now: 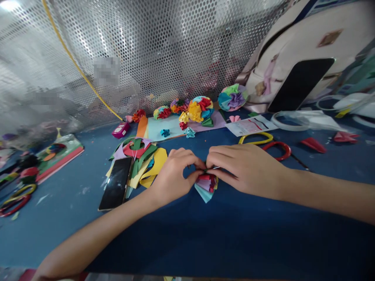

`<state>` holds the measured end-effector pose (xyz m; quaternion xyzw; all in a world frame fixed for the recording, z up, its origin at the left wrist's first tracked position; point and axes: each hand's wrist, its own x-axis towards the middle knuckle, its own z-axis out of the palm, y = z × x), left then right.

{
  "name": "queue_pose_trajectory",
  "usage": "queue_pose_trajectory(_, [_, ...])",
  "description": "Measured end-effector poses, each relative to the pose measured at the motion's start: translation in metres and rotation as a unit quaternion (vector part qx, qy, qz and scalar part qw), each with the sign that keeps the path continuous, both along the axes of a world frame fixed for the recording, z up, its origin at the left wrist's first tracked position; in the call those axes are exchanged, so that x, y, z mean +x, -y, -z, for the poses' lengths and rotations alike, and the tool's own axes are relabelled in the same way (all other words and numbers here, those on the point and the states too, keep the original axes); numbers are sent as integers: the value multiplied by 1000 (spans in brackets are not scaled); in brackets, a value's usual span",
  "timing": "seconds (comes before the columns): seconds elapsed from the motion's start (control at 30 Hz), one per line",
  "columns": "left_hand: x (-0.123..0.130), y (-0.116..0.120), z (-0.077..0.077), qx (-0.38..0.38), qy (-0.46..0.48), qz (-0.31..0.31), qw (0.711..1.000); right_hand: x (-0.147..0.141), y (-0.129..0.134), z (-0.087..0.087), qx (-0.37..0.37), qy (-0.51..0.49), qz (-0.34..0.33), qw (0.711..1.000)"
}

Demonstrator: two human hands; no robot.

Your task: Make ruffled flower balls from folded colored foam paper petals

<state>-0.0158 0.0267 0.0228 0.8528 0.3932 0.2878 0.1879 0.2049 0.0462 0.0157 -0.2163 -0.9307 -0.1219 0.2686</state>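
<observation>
left hand (172,175): grip closed, pinched top of folded paper fan (206,188) | right hand (243,169): grip closed on same top | fan: held between both hands, over blue bench (187,242)

A blue table (164,249) fills the lower frame, with paper flowers (200,111) along its far edge at upper center, paper scraps (137,164) and a phone (116,183) left of center, scissors (277,150) right of center, a leaflet (250,125) just above them, and a green board (60,156) at far left
</observation>
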Motion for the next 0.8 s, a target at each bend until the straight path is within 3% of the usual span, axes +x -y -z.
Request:
queue_pose_trajectory(0.07, [0, 1, 1, 28, -3, 9, 1000, -2, 3, 2, -18, -8, 0, 1000])
queue_pose_trajectory(0.27, [-2, -3, 4, 68, -1, 14, 998, 5, -3, -1, 98, 13, 0, 995])
queue_pose_trajectory(0.4, [-8, -10, 11, 112, 29, 7, 993, 21, -18, -13, 74, 8, -14, 997])
queue_pose_trajectory(0.47, [-13, -13, 16, 131, 49, -3, 990, 29, -28, -18, 40, -33, -30, 998])
queue_pose_trajectory(0.57, [-19, -18, 23, 124, 57, -15, 991, 39, -45, -15, -70, -137, -1, 988])
queue_pose_trajectory(0.67, [-23, -21, 29, 96, 89, -26, 991, 44, -60, -2, -189, -212, 38, 958])
queue_pose_trajectory(0.8, [-24, -24, 34, 46, 144, -40, 988, 43, -73, 22, -259, -231, 32, 937])
